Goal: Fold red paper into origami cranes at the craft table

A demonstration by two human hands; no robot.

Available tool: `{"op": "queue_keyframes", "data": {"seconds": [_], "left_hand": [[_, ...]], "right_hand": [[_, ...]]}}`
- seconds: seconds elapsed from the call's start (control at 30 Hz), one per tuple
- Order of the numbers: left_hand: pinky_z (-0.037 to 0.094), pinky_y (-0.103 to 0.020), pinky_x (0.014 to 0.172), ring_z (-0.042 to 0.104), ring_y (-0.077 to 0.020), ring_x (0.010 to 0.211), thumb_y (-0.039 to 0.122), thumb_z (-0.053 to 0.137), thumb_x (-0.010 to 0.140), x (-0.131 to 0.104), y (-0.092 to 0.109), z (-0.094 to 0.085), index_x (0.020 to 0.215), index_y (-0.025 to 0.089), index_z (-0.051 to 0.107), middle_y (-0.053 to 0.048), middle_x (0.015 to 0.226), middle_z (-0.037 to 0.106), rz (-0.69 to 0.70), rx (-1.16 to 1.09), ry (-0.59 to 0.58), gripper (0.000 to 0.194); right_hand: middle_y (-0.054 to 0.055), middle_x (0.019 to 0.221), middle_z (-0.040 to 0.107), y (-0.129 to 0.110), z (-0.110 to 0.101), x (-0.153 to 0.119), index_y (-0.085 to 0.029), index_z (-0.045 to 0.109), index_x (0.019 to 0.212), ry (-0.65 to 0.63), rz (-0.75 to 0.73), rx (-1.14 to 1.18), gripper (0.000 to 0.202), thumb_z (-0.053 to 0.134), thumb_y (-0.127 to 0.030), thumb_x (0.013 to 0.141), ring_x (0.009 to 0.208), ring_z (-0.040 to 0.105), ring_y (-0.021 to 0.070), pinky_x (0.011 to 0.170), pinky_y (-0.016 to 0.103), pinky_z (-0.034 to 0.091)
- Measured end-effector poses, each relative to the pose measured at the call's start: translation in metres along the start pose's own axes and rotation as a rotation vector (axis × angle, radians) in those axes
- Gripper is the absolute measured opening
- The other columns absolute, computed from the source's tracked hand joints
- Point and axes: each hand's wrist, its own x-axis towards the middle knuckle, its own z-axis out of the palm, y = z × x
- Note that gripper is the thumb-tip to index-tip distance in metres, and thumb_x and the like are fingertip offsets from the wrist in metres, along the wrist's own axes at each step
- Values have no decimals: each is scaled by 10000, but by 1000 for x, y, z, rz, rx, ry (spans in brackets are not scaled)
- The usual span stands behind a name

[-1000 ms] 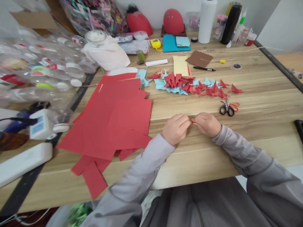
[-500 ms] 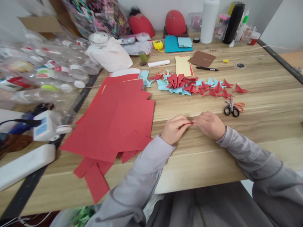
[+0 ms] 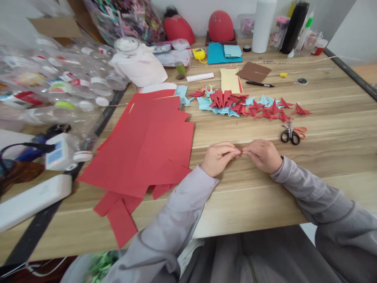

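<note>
Between my fingertips, just above the wooden table, is a small piece of red paper [image 3: 242, 152], mostly covered by the fingers. My left hand [image 3: 219, 158] pinches it from the left, and my right hand [image 3: 263, 155] pinches it from the right. Its folded shape cannot be made out. Beyond my hands lie red folded paper cranes [image 3: 273, 108] and light blue ones [image 3: 263, 101] in a row. Left of my left hand spreads a pile of red paper sheets [image 3: 141, 149].
Black-handled scissors [image 3: 290, 136] and an orange-handled pair [image 3: 301, 130] lie right of my hands. Farther back are a black pen [image 3: 260, 84], brown paper [image 3: 253, 73], and a yellow tape measure [image 3: 199, 54]. Plastic bottles [image 3: 79, 84] crowd the left side, near a white power strip [image 3: 35, 200].
The view has shifted slightly. My fingers have closed in around the red paper, so less of it shows between them. Things on the table keep their places.
</note>
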Motion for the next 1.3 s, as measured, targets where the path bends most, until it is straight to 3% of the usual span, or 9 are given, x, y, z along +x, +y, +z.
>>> {"op": "queue_keyframes", "data": {"seconds": [0.1, 0.23, 0.33, 0.5, 0.57, 0.67, 0.9, 1.1, 1.3], "left_hand": [[508, -217, 498, 601, -104, 490, 414, 586, 835, -1, 1, 0, 744, 135, 706, -39, 600, 652, -226, -158, -15, 317], [513, -225, 457, 640, -134, 492, 513, 610, 785, -1, -3, -1, 858, 114, 680, -24, 630, 637, -383, -301, 121, 412], [556, -259, 525, 665, -137, 583, 495, 596, 804, -1, -6, 0, 1053, 129, 648, -70, 844, 682, -350, -336, 153, 445], [567, -267, 653, 662, -168, 836, 323, 733, 716, -3, -7, 2, 1166, 196, 634, -106, 1086, 646, -93, -197, -14, 479], [560, -263, 662, 655, -167, 838, 266, 745, 700, -4, -7, 2, 1035, 184, 705, -109, 1055, 660, -46, -110, -62, 347], [557, -285, 707, 660, -164, 816, 231, 745, 693, -4, -7, 3, 883, 175, 744, -92, 939, 701, -77, -61, 10, 199], [576, -330, 703, 701, -187, 722, 261, 813, 601, -2, -3, 5, 1043, 141, 692, -72, 802, 733, -372, -403, 247, 473], [577, -349, 729, 709, -206, 747, 277, 822, 587, -4, 1, 13, 1020, 133, 702, -85, 830, 746, -434, -495, 175, 472], [562, -291, 667, 684, -161, 644, 252, 788, 627, -7, 0, 17, 960, 126, 718, -44, 683, 716, -369, -357, 123, 363]], "right_hand": [[50, 706, 704, -1, -1, 1, -156, 675, 803, -31, 169, 214, 261, 482, -292, 912, 616, 604, 124, 607, 235, 428], [45, 626, 678, 1, -4, 2, -136, 683, 744, -55, 463, 467, 323, 538, -399, 865, 479, 530, 90, 508, 217, 415], [47, 593, 658, 3, -5, 3, -117, 680, 742, -92, 621, 624, 401, 577, -499, 806, 388, 452, 67, 410, 208, 369], [43, 589, 662, 4, -7, 5, -115, 683, 766, -131, 742, 793, 450, 667, -561, 704, 365, 442, 59, 360, 197, 346], [40, 586, 661, 4, -8, 5, -113, 686, 769, -142, 758, 832, 450, 686, -556, 689, 366, 448, 59, 360, 196, 351], [27, 610, 658, 6, -6, 5, -115, 689, 850, -91, 758, 865, 454, 682, -546, 705, 389, 480, 62, 380, 198, 376], [-1, 730, 671, 6, -2, 5, -264, 415, 1343, 359, 710, 830, 621, 580, -541, 812, 487, 573, 97, 454, 218, 441], [47, 864, 692, -2, 7, 1, -217, 625, 1137, 140, 496, 730, 401, 555, -488, 849, 668, 621, 124, 621, 263, 526], [61, 879, 717, 1, 13, -1, -189, 699, 990, 127, 544, 774, 302, 630, -423, 812, 666, 633, 130, 636, 281, 537]]}}
